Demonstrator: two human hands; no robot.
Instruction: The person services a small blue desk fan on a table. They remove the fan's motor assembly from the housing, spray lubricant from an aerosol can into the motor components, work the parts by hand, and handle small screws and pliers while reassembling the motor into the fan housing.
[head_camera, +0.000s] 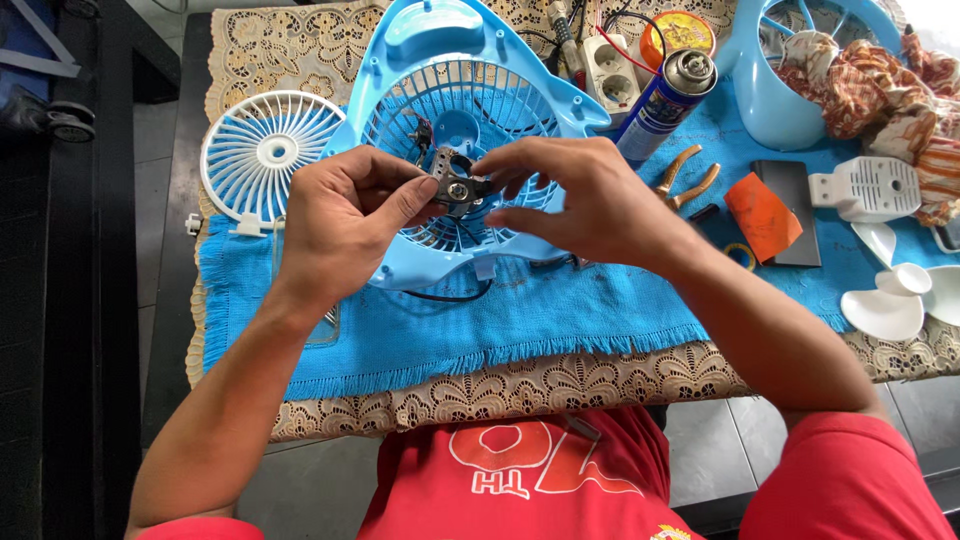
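My left hand (345, 215) and my right hand (575, 200) together hold a small grey metal fan motor (457, 185) between their fingertips. Thin wires run from the motor down into the light blue fan housing (455, 70), which lies grille-up on a blue towel (520, 310) directly beneath my hands. My left thumb and fingers pinch the motor's left side. Fingers of the right hand grip its right side.
A white fan grille (268, 148) lies at the left. A spray can (665, 95), power strip (612, 75), pliers (685, 178), orange cloth piece (762, 215), white fan blade (900, 295), white motor cover (870, 187) and a second blue housing (785, 90) sit to the right.
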